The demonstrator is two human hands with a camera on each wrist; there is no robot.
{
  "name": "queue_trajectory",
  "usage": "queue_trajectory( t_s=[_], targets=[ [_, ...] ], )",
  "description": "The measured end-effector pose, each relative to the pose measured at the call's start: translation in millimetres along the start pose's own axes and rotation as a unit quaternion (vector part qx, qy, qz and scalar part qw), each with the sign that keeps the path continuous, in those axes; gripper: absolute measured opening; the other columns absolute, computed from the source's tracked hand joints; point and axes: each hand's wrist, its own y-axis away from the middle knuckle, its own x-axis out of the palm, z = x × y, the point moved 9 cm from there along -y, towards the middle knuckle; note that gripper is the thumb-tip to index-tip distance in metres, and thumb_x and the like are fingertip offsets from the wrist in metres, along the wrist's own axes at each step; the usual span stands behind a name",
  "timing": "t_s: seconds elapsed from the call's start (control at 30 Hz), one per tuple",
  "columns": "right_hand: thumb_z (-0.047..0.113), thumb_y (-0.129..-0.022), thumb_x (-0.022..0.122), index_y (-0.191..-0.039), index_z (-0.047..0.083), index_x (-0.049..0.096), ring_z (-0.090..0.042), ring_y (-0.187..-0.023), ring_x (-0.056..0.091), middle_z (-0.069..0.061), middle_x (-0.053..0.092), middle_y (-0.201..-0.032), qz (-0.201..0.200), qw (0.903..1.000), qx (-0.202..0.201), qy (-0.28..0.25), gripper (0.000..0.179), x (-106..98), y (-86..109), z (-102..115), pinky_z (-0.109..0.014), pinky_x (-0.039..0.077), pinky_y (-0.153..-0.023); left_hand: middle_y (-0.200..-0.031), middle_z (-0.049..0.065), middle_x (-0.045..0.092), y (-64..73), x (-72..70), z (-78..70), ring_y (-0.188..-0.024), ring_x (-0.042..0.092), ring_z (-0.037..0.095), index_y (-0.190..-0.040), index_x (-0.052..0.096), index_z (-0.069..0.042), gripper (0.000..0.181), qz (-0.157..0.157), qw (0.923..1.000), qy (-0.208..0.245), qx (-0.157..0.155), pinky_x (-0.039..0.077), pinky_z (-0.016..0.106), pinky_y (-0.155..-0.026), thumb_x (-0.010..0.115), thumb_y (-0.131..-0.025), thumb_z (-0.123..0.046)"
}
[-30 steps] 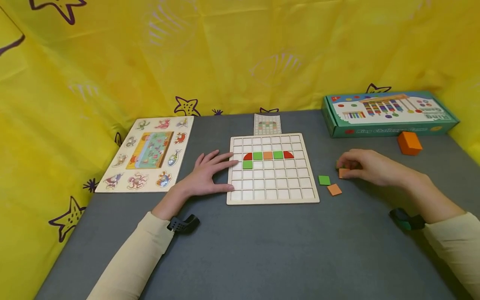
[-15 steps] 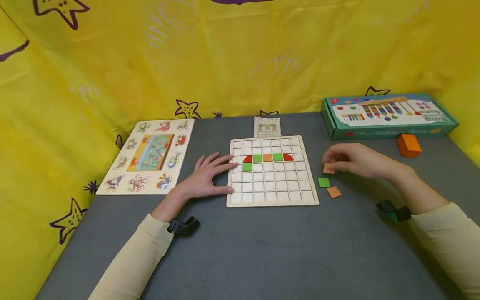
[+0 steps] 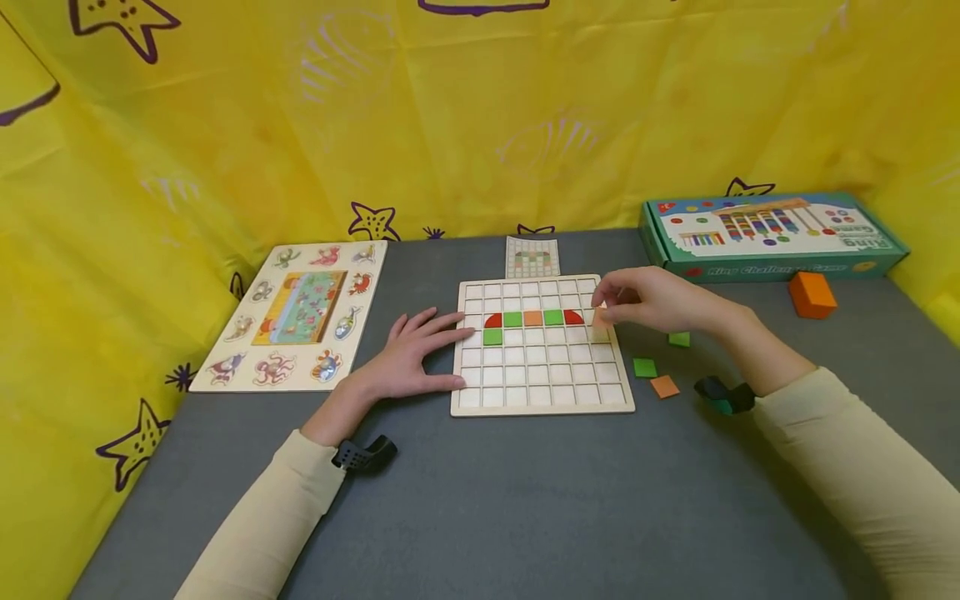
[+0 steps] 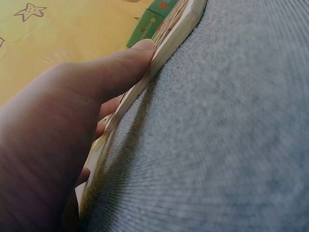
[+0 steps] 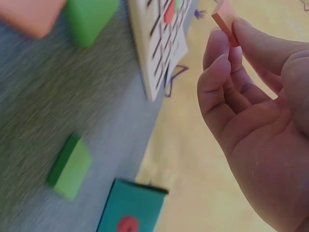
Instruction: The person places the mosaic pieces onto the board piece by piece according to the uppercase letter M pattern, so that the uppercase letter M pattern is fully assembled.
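My right hand (image 3: 656, 298) pinches an orange square tile (image 3: 602, 322) between thumb and fingers, over the right edge of the wooden grid board (image 3: 528, 400). The right wrist view shows the same orange tile (image 5: 225, 21) held at the fingertips. My left hand (image 3: 412, 357) lies with spread, straight fingers at the board's left edge; its thumb (image 4: 140, 48) touches the rim. On the board, a row runs red quarter-round, green, orange (image 3: 532, 318), green, red quarter-round (image 3: 573, 317). A green tile (image 3: 492, 337) sits below the row's left end.
Right of the board lie two green tiles (image 3: 644, 367) and an orange tile (image 3: 664, 387). A printed pattern card (image 3: 532, 258) lies behind the board. An animal puzzle board (image 3: 225, 383) is at left; a green game box (image 3: 772, 242) and orange block (image 3: 812, 295) are at right.
My right hand has moved left from the loose tiles to the board's right edge, carrying the orange tile. A green tile it covered now shows. My left hand stays in place.
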Motion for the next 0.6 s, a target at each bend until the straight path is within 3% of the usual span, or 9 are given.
queue_trajectory(
  t_s=[0.23,0.6],
  targets=[
    [0.018,-0.097,0.071,-0.109,0.009,0.068,-0.022,-0.088,0.056,-0.003,0.063,-0.095,0.01,0.9997,0.018,-0.009,0.015,6,-22.4,13,-0.039,0.048,-0.079,-0.163,0.001,0.031,0.9,-0.7,2.1,-0.15,0.014,0.039,-0.154,0.047,-0.024,0.079,-0.001,1.0,0.0,0.0,-0.002,0.067,-0.112,0.075,-0.086,-0.052],
    [0.013,-0.098,0.07,-0.109,0.006,0.067,-0.022,-0.08,0.056,-0.004,0.062,-0.087,0.02,0.9994,-0.013,-0.026,0.013,19,-44.3,30,-0.038,0.047,-0.074,-0.163,0.0,0.031,0.7,-0.2,0.2,-0.15,0.013,0.038,-0.154,0.046,-0.024,0.079,0.001,1.0,-0.003,0.001,-0.002,0.066,-0.113,0.074,-0.087,-0.053]
  ],
)
